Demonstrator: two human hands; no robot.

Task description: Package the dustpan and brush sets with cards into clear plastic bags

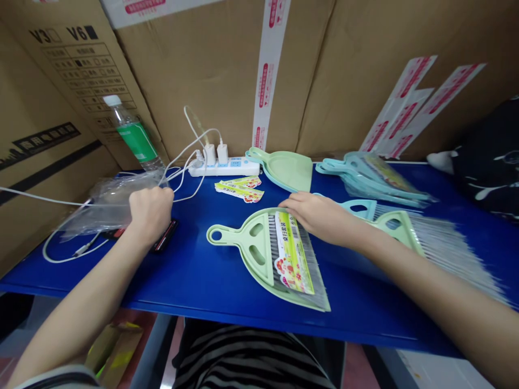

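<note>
A light green dustpan [253, 270] lies on the table with a matching hand brush [261, 243] nested in it. Across the grey bristles sits a printed label card [294, 254]. My right hand [316, 215] has its fingers closed over the dustpan's far rim, beside the card's top end; its thumb is hidden. At the left, my left hand [152, 213] is closed in a fist at the heap of clear plastic bags [109, 202], apparently gripping a bag; its fingertips are hidden. A dark red-and-black object [165, 236] lies partly under that wrist.
Behind are loose label cards [239, 189], a power strip [227, 166] with white cables, a bottle [135, 135] and a green dustpan [290, 167]. Bagged blue sets [381, 175] and loose brushes [450, 243] lie right. Cardboard boxes [219, 70] wall the blue table's back.
</note>
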